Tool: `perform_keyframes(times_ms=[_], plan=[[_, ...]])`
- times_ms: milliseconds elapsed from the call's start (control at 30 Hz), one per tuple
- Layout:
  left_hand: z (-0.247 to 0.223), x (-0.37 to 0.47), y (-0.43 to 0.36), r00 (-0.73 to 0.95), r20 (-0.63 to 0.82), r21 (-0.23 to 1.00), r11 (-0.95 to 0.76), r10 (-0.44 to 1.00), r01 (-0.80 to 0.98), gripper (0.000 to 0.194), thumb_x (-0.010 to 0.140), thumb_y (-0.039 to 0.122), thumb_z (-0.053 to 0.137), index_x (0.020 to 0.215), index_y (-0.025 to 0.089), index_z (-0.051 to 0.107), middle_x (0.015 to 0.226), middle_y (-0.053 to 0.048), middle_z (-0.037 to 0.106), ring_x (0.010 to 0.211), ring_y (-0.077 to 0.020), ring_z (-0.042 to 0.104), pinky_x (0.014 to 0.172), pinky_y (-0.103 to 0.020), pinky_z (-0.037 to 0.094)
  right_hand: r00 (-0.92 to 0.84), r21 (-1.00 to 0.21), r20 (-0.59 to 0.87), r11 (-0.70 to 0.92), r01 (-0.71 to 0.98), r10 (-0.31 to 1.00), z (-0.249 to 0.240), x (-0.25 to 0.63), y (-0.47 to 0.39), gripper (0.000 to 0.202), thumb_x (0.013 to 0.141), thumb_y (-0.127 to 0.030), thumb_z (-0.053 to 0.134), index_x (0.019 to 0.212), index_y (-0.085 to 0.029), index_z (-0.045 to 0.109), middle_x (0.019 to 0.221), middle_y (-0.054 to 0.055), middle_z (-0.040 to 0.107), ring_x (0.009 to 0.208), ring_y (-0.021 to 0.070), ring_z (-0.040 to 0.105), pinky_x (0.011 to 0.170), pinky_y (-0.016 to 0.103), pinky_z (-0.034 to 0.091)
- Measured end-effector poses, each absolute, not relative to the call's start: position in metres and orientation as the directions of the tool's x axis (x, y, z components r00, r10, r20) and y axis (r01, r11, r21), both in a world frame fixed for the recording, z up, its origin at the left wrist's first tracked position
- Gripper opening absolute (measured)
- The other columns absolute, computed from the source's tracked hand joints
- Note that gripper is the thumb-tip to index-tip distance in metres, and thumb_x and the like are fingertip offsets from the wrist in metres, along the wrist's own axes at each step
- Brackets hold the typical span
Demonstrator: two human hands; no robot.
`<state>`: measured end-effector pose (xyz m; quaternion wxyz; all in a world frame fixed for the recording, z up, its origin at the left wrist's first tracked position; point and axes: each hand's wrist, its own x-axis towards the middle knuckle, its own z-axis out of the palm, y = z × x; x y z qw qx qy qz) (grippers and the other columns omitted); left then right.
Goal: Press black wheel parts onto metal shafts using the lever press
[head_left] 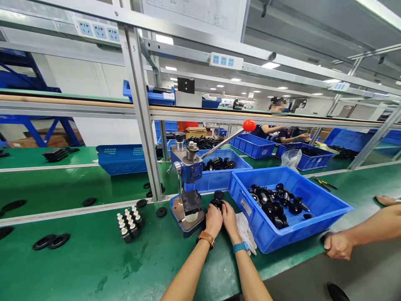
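Observation:
My left hand [213, 221], with a brown-strapped watch at the wrist, is closed on a small black part [216, 202]. Beside it my right hand [229, 217], a blue band on its wrist, has its fingers on the same part. Both hands are just right of a blue hand press [191, 167] with a red-knobbed lever [249, 125]. A black round piece [218, 195] lies behind the fingers. White gloves [246, 232] lie by my right wrist. The details of the held part are hidden by my fingers.
A large blue bin [266, 238] of black parts stands at the right. White-topped black pieces [128, 223] stand left of the press, with black discs [51, 241] farther left. Another person's hand [338, 246] is at the table's right edge. A metal post [140, 104] rises behind.

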<state>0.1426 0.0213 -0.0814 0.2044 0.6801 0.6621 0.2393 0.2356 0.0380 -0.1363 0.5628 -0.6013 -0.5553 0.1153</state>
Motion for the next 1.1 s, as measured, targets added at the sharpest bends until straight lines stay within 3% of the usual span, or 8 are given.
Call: perform_keyframes(times_ms=[333, 500, 600, 700, 800, 933, 1000, 1100], plan=[[-0.057, 0.134, 0.005, 0.043, 0.092, 0.603, -0.09, 0.995, 0.793, 0.026, 0.105, 0.016, 0.041, 0.124, 0.005, 0.056, 0.117, -0.023, 0.071, 0.109, -0.0302, 0.074, 0.085, -0.034, 0.054, 0.429, -0.82, 0.435, 0.151, 0.552, 0.791, -0.16, 0.235, 0.043, 0.046, 0.09, -0.05, 0.041, 0.101, -0.017, 0.071, 0.105, 0.019, 0.075, 0.102, 0.0321, 0.067, 0.097, 0.05, 0.052], [-0.029, 0.119, -0.032, 0.152, 0.119, 0.61, -0.194, 0.981, 0.768, 0.02, 0.099, 0.017, 0.057, 0.118, 0.016, 0.061, 0.122, -0.016, 0.07, 0.108, -0.0291, 0.072, 0.084, -0.033, 0.051, 0.454, -0.842, 0.447, 0.192, 0.503, 0.771, -0.146, 0.236, 0.031, 0.041, 0.083, -0.049, 0.052, 0.103, -0.019, 0.071, 0.107, 0.016, 0.076, 0.102, 0.0312, 0.069, 0.095, 0.047, 0.055], [-0.002, 0.091, -0.051, 0.166, 0.18, 0.681, -0.244, 0.97, 0.691, 0.027, 0.094, 0.022, 0.067, 0.12, 0.021, 0.059, 0.11, -0.01, 0.075, 0.103, -0.0278, 0.072, 0.081, -0.032, 0.049, 0.493, -0.848, 0.481, 0.242, 0.471, 0.725, -0.121, 0.234, 0.026, 0.046, 0.085, -0.052, 0.052, 0.108, -0.016, 0.069, 0.112, 0.02, 0.074, 0.108, 0.0338, 0.068, 0.098, 0.052, 0.053], [0.031, 0.052, -0.053, 0.044, 0.239, 0.665, -0.196, 0.97, 0.721, 0.021, 0.09, 0.032, 0.074, 0.104, 0.023, 0.061, 0.085, -0.004, 0.074, 0.086, -0.0274, 0.072, 0.07, -0.031, 0.043, 0.537, -0.838, 0.533, 0.319, 0.443, 0.654, -0.068, 0.23, 0.026, 0.05, 0.093, -0.053, 0.048, 0.116, -0.012, 0.065, 0.121, 0.023, 0.069, 0.117, 0.0346, 0.064, 0.106, 0.056, 0.048], [0.053, 0.019, -0.037, -0.059, 0.325, 0.595, -0.155, 0.944, 0.789, 0.021, 0.09, 0.037, 0.074, 0.086, 0.024, 0.058, 0.078, -0.001, 0.071, 0.081, -0.0263, 0.07, 0.065, -0.03, 0.037, 0.533, -0.787, 0.617, 0.456, 0.416, 0.579, 0.019, 0.224, 0.026, 0.049, 0.1, -0.052, 0.047, 0.133, -0.017, 0.057, 0.136, 0.017, 0.063, 0.128, 0.0273, 0.06, 0.111, 0.048, 0.048], [0.056, 0.001, -0.007, -0.07, 0.369, 0.572, -0.167, 0.927, 0.803, 0.02, 0.09, 0.036, 0.073, 0.084, 0.023, 0.059, 0.076, -0.001, 0.069, 0.077, -0.0242, 0.068, 0.062, -0.029, 0.033, 0.494, -0.552, 0.767, 0.813, 0.183, 0.409, 0.158, 0.218, 0.028, 0.055, 0.1, -0.051, 0.055, 0.148, -0.027, 0.045, 0.144, 0.012, 0.057, 0.131, 0.023, 0.061, 0.106, 0.043, 0.054], [0.053, 0.002, 0.004, -0.05, 0.374, 0.586, -0.195, 0.926, 0.786, 0.02, 0.089, 0.036, 0.074, 0.083, 0.023, 0.06, 0.073, -0.001, 0.067, 0.075, -0.023, 0.067, 0.061, -0.028, 0.032, 0.451, -0.528, 0.766, 0.849, 0.036, 0.457, 0.213, 0.218, 0.031, 0.048, 0.1, -0.054, 0.054, 0.138, -0.026, 0.055, 0.134, 0.011, 0.064, 0.122, 0.0218, 0.067, 0.096, 0.04, 0.06], [0.05, 0.005, 0.013, -0.04, 0.37, 0.617, -0.213, 0.928, 0.758, 0.024, 0.088, 0.035, 0.075, 0.077, 0.023, 0.057, 0.069, 0.001, 0.064, 0.07, -0.0208, 0.064, 0.059, -0.028, 0.031, 0.406, -0.589, 0.725, 0.806, -0.056, 0.557, 0.247, 0.222, 0.028, 0.041, 0.094, -0.059, 0.062, 0.1, -0.019, 0.07, 0.095, 0.007, 0.072, 0.093, 0.0209, 0.076, 0.08, 0.036, 0.064]])
